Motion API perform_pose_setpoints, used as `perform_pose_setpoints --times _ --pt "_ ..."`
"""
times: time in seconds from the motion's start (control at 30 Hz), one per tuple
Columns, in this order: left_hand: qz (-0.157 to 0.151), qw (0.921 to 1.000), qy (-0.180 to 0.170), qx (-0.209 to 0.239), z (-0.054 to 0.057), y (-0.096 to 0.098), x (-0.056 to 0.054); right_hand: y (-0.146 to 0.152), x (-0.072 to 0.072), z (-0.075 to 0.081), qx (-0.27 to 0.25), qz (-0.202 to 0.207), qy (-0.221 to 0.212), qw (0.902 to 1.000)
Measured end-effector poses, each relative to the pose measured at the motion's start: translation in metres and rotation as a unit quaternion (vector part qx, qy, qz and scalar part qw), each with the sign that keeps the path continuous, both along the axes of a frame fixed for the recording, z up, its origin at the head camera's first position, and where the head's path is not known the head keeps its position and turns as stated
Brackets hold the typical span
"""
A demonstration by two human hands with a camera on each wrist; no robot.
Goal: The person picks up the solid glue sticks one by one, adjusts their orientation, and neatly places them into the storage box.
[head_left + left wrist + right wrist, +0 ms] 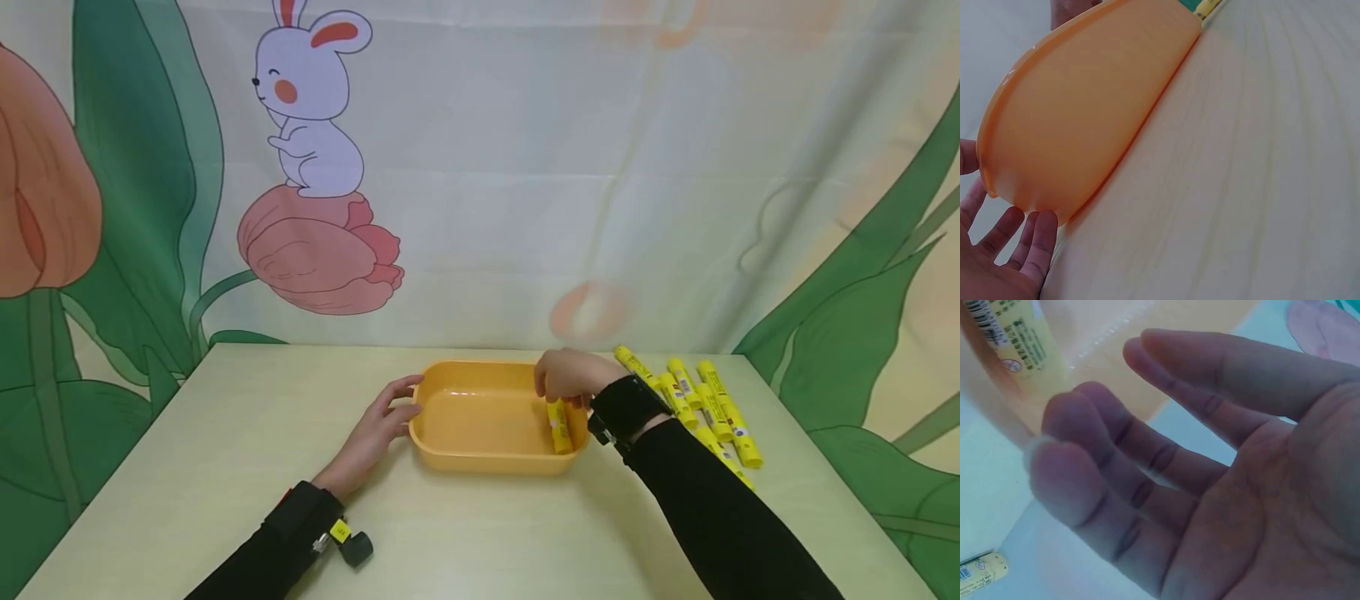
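My left hand [378,429] rests against the left end of an orange-yellow plastic tray [491,462]. In the left wrist view, its fingertips touch the outside of the tray's wall [1085,94] and rim. One yellow glue stick [558,429] lies inside the tray near the right end. Over that end hovers my right hand [573,375]. Seen from the right wrist, the fingers [1079,481] are loosely bent with nothing between them, and the labelled glue stick [1019,347] is just beyond the fingertips.
Several more yellow glue sticks [716,404] lie in a loose group right of the tray, partly behind my right forearm. A pale wooden table [262,417] bears everything. Behind its far edge hangs a printed curtain [480,208] with a rabbit and tulips.
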State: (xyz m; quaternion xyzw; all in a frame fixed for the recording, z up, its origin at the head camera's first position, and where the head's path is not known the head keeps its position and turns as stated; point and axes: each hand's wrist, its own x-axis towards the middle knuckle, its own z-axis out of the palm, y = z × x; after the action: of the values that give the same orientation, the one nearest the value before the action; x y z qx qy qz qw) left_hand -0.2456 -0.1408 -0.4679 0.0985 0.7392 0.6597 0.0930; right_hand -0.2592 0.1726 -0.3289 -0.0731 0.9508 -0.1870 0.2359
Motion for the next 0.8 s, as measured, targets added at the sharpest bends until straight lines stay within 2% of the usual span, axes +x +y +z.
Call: perform_pose_setpoints --times 0.13,0.43,0.67,0.8 --pt "-0.002 1.0 0.002 0.001 0.0 0.003 -0.002 0.012 0.002 0.009 0.002 0.028 0.03 0.9992" --pt "-0.007 0.9999 0.009 -0.001 -0.001 0.002 -0.004 0.048 0.019 0.017 -0.078 0.014 0.112 0.9906" --pt "-0.004 1.0 0.002 -0.008 0.0 0.001 -0.002 0.065 0.031 0.006 -0.116 -0.023 0.179 0.9768" --pt "-0.002 0.9999 -0.001 -0.011 0.0 0.001 0.0 0.07 0.036 -0.004 -0.113 -0.043 0.217 0.9686"
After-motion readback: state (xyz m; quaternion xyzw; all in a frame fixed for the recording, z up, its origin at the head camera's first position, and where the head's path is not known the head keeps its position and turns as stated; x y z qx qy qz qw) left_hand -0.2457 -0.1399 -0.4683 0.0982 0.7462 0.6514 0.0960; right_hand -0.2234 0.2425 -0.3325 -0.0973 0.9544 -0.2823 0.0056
